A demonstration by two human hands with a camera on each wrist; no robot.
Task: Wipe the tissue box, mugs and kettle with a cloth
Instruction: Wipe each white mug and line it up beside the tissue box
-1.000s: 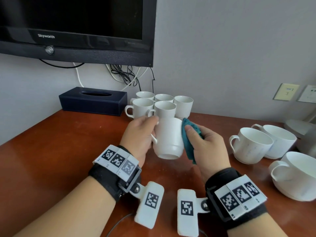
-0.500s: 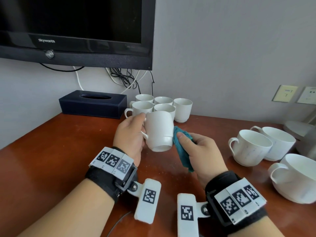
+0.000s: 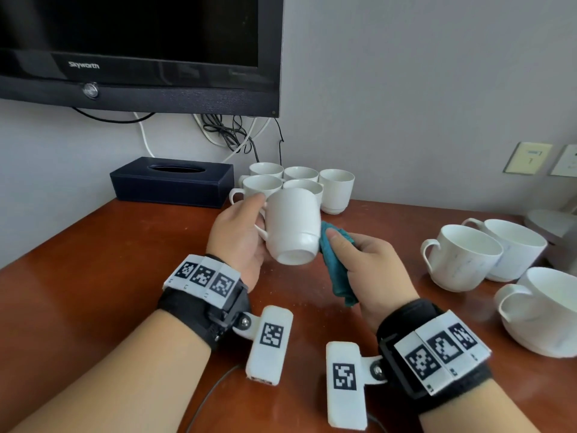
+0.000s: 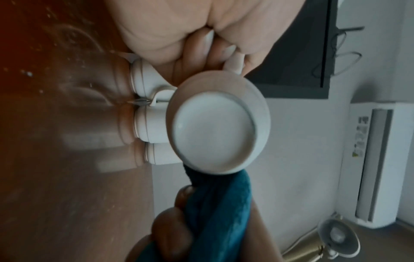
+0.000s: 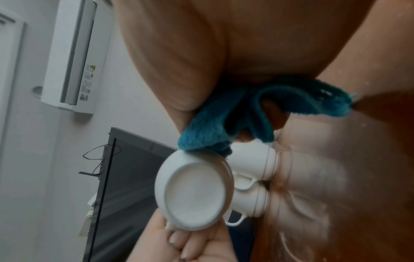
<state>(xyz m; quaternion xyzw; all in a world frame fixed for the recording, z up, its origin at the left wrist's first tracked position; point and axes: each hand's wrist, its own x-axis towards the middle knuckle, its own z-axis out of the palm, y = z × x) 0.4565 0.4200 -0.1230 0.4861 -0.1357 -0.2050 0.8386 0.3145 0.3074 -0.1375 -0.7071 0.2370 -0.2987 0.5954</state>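
- White mug (image 3: pixel 292 225) hangs tilted above the table (image 3: pixel 93 276), base toward me, in front of the cluster of mugs (image 3: pixel 299 182); my left hand (image 3: pixel 237 239) grips its handle.
- My right hand (image 3: pixel 371 270) pinches the teal cloth (image 3: pixel 335 270) against the mug's side.
- Tissue box (image 3: pixel 171 182) sits left of the cluster.

Bare forearms; black wrist straps (image 3: pixel 199 310) carrying white blocks (image 3: pixel 270 340) printed with black square markers
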